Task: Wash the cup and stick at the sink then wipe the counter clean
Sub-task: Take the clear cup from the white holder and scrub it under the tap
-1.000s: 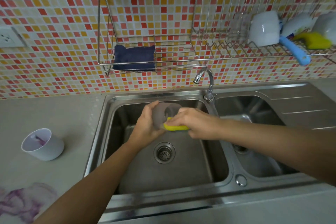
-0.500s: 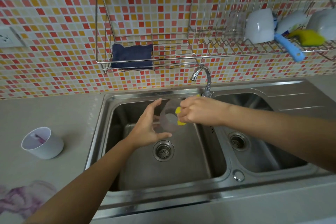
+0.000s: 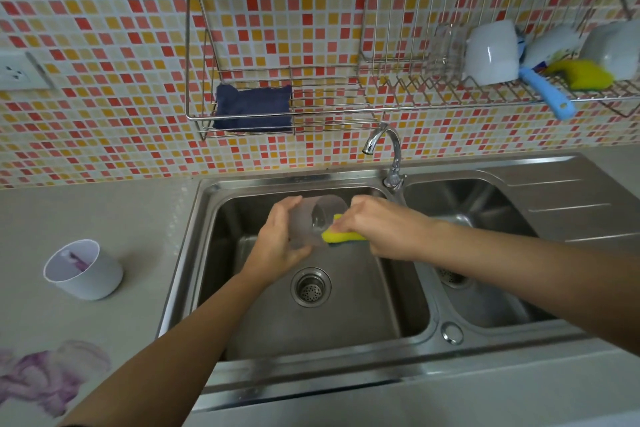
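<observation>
Over the left basin of the steel sink (image 3: pixel 207 253), my left hand (image 3: pixel 277 243) grips a translucent cup (image 3: pixel 317 218), tilted with its mouth toward the right. My right hand (image 3: pixel 384 229) presses a yellow sponge (image 3: pixel 341 235) against the cup's rim. A white cup (image 3: pixel 85 269) with a purple-stained stick (image 3: pixel 78 260) inside stands on the grey counter to the left. A purple spill (image 3: pixel 45 378) smears the counter at the bottom left.
The faucet (image 3: pixel 388 149) stands between the two basins, with no water visible. A wall rack (image 3: pixel 277 107) holds a dark blue cloth (image 3: pixel 252 107); to the right it holds white cups (image 3: pixel 491 52), a blue-handled brush (image 3: pixel 550 97) and a yellow sponge (image 3: pixel 581 74). A wall socket (image 3: pixel 17 71) is at far left.
The sponge moved from inside the cup mouth down to its lower rim. My left hand closed around the cup again after its fingers spread.
</observation>
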{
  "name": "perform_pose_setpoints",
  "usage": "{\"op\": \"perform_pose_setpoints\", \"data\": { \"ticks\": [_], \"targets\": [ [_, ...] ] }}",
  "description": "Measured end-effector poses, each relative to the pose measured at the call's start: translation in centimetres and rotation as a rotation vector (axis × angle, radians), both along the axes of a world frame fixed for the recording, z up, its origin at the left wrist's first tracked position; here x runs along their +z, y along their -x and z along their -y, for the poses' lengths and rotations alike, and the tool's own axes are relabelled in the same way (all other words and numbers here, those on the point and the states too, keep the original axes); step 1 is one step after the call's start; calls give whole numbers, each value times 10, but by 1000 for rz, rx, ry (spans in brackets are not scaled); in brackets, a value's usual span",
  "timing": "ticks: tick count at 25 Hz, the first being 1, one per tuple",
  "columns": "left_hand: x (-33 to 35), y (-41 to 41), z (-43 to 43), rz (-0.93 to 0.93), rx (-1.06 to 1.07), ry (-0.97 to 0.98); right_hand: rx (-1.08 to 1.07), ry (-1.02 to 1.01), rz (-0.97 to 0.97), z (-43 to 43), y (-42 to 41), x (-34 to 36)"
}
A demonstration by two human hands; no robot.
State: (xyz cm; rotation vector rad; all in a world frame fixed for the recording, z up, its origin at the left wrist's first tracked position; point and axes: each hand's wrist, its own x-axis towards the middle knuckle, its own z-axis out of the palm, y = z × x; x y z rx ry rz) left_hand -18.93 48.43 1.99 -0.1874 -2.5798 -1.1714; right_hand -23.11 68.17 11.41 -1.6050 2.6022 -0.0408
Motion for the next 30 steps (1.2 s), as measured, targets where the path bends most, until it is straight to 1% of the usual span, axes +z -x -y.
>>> {"op": "perform_pose_setpoints", "data": {
  "ticks": [2, 5, 6, 8, 10, 11, 13, 14, 15, 16, 17, 19, 20, 21, 22, 24, 25, 27, 29, 30],
  "targets": [
    [2, 1, -7, -23, -4, -32, 24, -5, -49, 4, -5, -3],
    [4, 5, -13, -44, 34, -60, -64, 12, -65, 11, -6, -7],
    [5, 6, -12, -41, 22, -67, -55, 27, -113, 8, -3, -5],
    [10, 4, -7, 61, -67, -138, 55, 38, -283, -1, 8, -1],
    [15, 4, -1, 187, -154, -213, 211, -52, -441, -8, 15, 5],
    [16, 5, 1, 216, -181, -215, 296, -97, -510, -8, 17, 8],
    [16, 6, 4, 207, -232, -171, 416, -164, -579, -6, 19, 15],
    [15, 7, 3, 173, -244, -133, 432, -156, -603, -4, 19, 15],
    [13, 8, 0, 137, -225, -104, 399, -132, -597, -1, 17, 13],
    [11, 7, -3, 111, -182, -91, 316, -121, -555, 3, 14, 8],
    [11, 5, -6, 99, -132, -93, 205, -129, -414, 7, 9, 4],
    [8, 5, -7, 84, -93, -107, -8, -115, 3, 13, 2, 3],
    [5, 5, -5, 84, -93, -115, -62, -85, 139, 14, 2, 6],
    [4, 5, -3, 87, -80, -127, -73, -56, 185, 15, 4, 10],
    [4, 7, -1, 91, -51, -139, -51, -63, 138, 15, 8, 12],
    [7, 11, -2, 81, -22, -153, -2, -148, -81, 17, 11, 13],
    [9, 13, -5, 66, -35, -154, 2, -181, -157, 19, 11, 11],
    [12, 15, -10, 58, -54, -167, 12, -221, -224, 22, 10, 6],
    [13, 14, -5, 149, -105, -269, 46, -232, -259, 18, 15, 6],
    [13, 14, 0, 206, -151, -320, 105, -233, -310, 13, 20, 8]
  ]
}}
